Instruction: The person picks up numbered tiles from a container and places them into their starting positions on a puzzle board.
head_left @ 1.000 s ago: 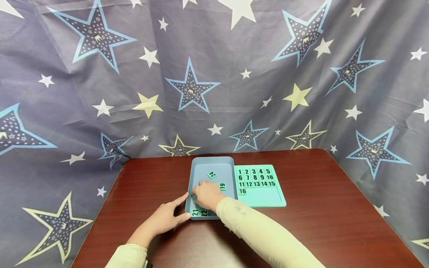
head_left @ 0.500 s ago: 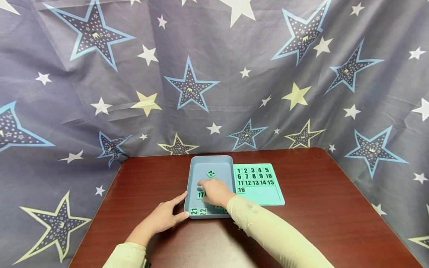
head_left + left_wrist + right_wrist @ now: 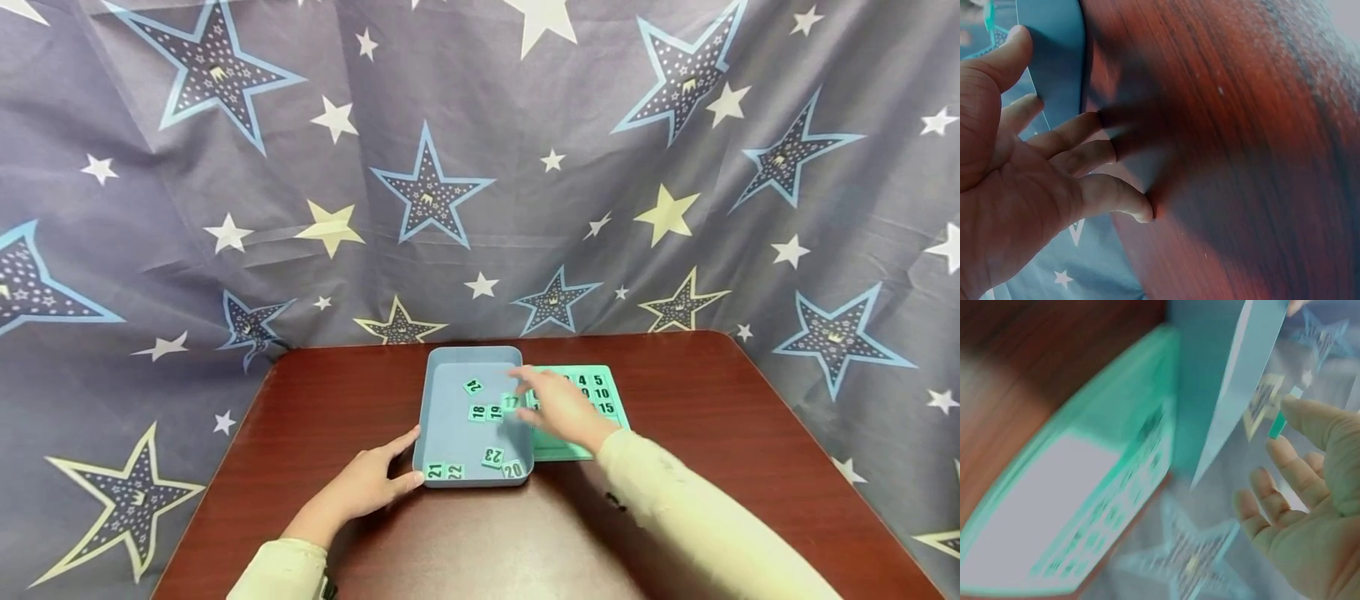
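1. My left sleeve (image 3: 276,572) and right sleeve (image 3: 697,512) were cut off at the bottom of the head view.
2. My left hand (image 3: 367,483) was spread, its thumb and a finger touching the tray (image 3: 450,442) along its left edge, the thumb near the near-left corner.
3. Tiles 21 (image 3: 434,472) and 22 (image 3: 455,472) lay in that corner; tile 20 (image 3: 512,470) was at the near-right corner, tile 23 (image 3: 492,457) just beside it.
4. My right hand (image 3: 558,406) pinched tile 17 (image 3: 511,403) between thumb and forefinger, by the tray's right edge; its number was blurred, and its face was turned from my right wrist view.
5. Tiles 18 (image 3: 477,412) and 19 (image 3: 495,412) lay mid-tray, left of my pinch; tile 24 (image 3: 472,386) lay farther back.
6. My right hand and wrist hid much of the number board (image 3: 562,451) beyond the tray's right edge; 5, 10 and 15 showed along its right side.
7. A starry curtain (image 3: 420,283) hung behind the table (image 3: 322,392).
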`<state>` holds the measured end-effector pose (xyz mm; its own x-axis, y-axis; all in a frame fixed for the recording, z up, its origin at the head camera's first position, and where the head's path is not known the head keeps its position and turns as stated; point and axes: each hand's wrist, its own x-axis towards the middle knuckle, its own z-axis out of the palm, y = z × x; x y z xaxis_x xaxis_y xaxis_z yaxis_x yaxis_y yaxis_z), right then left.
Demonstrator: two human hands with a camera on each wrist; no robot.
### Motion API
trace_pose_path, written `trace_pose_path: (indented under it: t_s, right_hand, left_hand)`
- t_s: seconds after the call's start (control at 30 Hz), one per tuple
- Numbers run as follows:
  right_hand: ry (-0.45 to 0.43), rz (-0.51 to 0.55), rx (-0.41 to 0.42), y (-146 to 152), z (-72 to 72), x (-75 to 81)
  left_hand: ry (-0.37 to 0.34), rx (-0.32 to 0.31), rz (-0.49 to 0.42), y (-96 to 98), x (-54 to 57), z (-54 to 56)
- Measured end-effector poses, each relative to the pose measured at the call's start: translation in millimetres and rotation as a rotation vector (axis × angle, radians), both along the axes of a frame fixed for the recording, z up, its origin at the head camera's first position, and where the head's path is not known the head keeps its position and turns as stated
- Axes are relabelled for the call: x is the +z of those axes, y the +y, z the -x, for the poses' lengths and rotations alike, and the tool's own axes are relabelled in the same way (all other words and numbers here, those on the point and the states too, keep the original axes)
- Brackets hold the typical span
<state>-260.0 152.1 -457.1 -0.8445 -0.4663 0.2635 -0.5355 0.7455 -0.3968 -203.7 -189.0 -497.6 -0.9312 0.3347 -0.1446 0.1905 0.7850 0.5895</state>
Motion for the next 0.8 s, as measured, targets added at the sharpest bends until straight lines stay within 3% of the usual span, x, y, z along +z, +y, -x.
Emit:
trace_pose_path:
  t_s: [0.17,0.3,0.5,0.8]
  right_hand:
    - [0.100,-0.030,-0.101,66,-2.2,-7.8]
    - [0.117,-0.091,-0.118,90,-9.9,-25.9]
    - [0.156,-0.141,-0.087,83,-11.5,-49.0]
    - [0.272,-0.188,-0.077,69,-4.6,-61.2]
  left_hand:
    - [0.007,0.021,0.024,1.7,0.4,0.4]
    - [0.013,0.018,0.031,2.4,-1.9,1.1]
    - [0.016,0.020,0.022,1.3,-1.2,0.6]
    - [-0.006,0.020,-0.003,0.1,-2.0,0.1]
